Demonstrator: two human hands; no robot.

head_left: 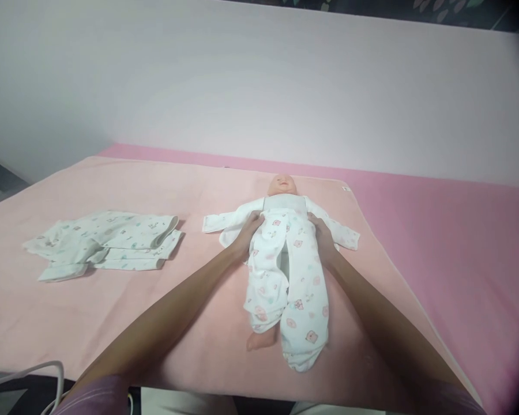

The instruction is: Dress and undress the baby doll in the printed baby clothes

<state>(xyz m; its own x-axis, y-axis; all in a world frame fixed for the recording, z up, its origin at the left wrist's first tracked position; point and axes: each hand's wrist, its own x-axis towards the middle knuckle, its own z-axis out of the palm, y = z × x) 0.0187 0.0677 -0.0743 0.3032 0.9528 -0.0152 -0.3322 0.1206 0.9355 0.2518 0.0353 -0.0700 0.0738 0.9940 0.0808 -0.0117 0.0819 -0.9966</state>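
Note:
A baby doll (282, 185) lies on its back, its head away from me. It wears a white long-sleeved top (237, 216) with both sleeves spread out sideways, and white baby pants (305, 271) printed with pink animal faces. My left hand (247, 231) grips the pants at the waistband's left side, thumb on top. On the opposite side of the waist, my right hand (322, 233) is closed on the pants in the same way. One bare foot (262, 339) sticks out of the left pant leg; the right leg's end covers the other foot.
Patterned white baby clothes (112, 239) lie folded in a loose pile to the left. Everything rests on a peach mat (190, 196) over a pink surface (450, 242). A pale wall (259, 86) stands behind; a white cable (34, 369) loops at the lower left.

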